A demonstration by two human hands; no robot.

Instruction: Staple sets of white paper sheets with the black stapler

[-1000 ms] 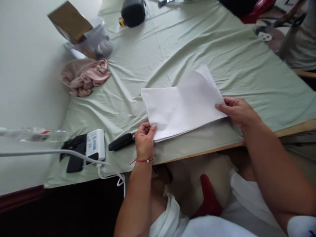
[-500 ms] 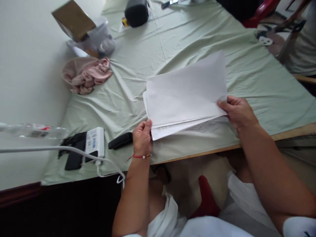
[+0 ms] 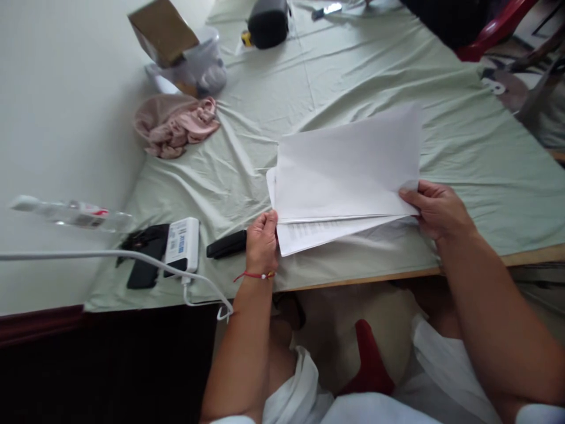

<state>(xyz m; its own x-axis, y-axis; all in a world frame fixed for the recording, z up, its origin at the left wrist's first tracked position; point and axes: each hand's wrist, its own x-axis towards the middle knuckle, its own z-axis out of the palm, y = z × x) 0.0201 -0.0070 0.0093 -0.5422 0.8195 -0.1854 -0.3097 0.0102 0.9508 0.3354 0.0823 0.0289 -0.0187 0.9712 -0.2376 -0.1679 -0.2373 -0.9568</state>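
Several white sheets of paper [image 3: 348, 165] are held between my two hands above the cloth-covered table, the top one blank. Beneath it a lower sheet fans out toward me and shows faint print. My left hand [image 3: 263, 238], with a red string bracelet at the wrist, pinches the near left corner. At the right edge my right hand [image 3: 439, 209] grips the sheets, thumb on top and fingers underneath. Just left of my left hand lies a black elongated object [image 3: 226, 244], partly hidden by that hand.
A white box-shaped device [image 3: 183, 244] with a cable, a black phone [image 3: 145, 268] and a plastic bottle [image 3: 79, 215] are at left. Pink cloth [image 3: 180, 129], a plastic bin [image 3: 207, 65] with a cardboard box [image 3: 163, 32], and a black case [image 3: 268, 23] stand farther back on the green tablecloth [image 3: 247, 147].
The view has shifted, so the table things appear farther right. The lower sheet now shows more of its printed face below the top one. Both hands keep their hold.
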